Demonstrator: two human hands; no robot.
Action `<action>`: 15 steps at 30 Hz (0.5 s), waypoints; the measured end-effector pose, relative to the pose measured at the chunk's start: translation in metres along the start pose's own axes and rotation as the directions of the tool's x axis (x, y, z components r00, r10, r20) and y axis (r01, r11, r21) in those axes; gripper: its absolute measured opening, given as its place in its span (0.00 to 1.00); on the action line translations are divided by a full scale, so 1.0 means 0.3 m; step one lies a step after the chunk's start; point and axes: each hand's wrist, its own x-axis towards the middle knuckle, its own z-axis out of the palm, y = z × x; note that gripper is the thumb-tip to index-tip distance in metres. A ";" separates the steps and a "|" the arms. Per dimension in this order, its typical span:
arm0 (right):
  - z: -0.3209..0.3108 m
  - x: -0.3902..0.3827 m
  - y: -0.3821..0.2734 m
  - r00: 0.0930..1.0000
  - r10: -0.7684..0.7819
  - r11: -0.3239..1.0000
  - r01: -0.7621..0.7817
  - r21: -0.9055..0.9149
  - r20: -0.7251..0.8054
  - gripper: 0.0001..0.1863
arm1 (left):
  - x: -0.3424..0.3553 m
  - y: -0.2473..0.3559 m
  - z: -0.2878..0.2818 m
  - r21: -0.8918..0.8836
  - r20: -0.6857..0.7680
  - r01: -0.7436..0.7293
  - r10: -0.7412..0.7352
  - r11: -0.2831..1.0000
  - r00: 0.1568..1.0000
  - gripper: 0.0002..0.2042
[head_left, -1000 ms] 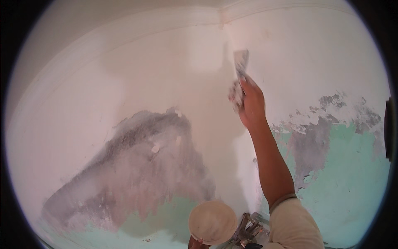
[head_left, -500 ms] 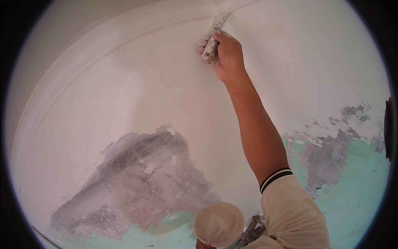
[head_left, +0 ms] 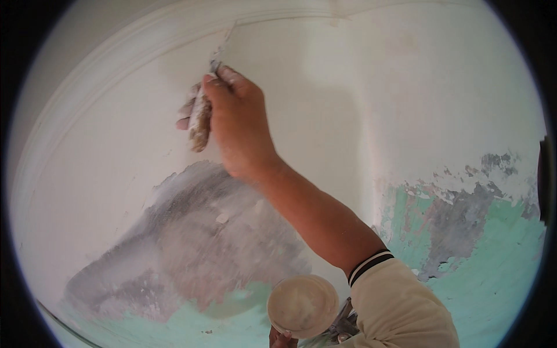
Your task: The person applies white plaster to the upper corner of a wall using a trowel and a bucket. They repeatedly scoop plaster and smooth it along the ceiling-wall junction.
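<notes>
My right hand (head_left: 241, 119) is closed round the plaster-crusted handle of a putty knife (head_left: 199, 124). Its thin blade points up toward the moulding at the top of the white wall; whether the edge touches the wall is hard to tell. Below, at the lower edge, my left hand (head_left: 283, 340) grips the near side of a round bowl (head_left: 307, 334). Pale, smooth putty (head_left: 299, 304) lies inside the bowl. Only some fingers of the left hand show beneath the rim.
A curved white moulding (head_left: 104, 72) runs along the wall's top. Lower down are a grey bare patch (head_left: 191, 243) and peeling green paint (head_left: 499, 249). A wall corner stands right of my arm. Grey metal parts (head_left: 346, 319) show beside the bowl, and a dark object (head_left: 544, 180) at the right rim.
My right hand with the putty knife has moved left and down, away from the corner, and looks larger. The bowl in my left hand has shifted slightly up and left.
</notes>
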 end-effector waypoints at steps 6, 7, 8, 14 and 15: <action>0.171 -0.099 0.103 0.970 0.143 0.990 -0.141 -0.024 0.199 0.12 | -0.009 -0.015 -0.031 -0.018 0.017 -0.057 0.058 0.998 0.998 0.49; 0.207 -0.123 0.121 0.955 0.157 0.987 -0.160 -0.008 0.252 0.12 | -0.001 -0.014 -0.031 -0.021 0.030 -0.069 0.069 0.997 0.997 0.49; 0.209 -0.134 0.110 0.921 0.219 0.976 -0.212 -0.056 0.321 0.11 | 0.011 -0.007 -0.031 -0.014 0.046 -0.090 0.091 0.996 0.995 0.49; -0.065 -0.321 -0.015 0.798 0.570 0.821 -0.558 -0.118 0.195 0.13 | -0.020 -0.057 -0.093 -0.007 -0.010 -0.269 0.269 0.963 0.963 0.49; -0.168 -0.391 -0.043 0.801 0.595 0.802 -0.585 -0.119 0.072 0.15 | -0.027 -0.055 -0.095 0.032 -0.068 -0.273 0.275 0.961 0.959 0.49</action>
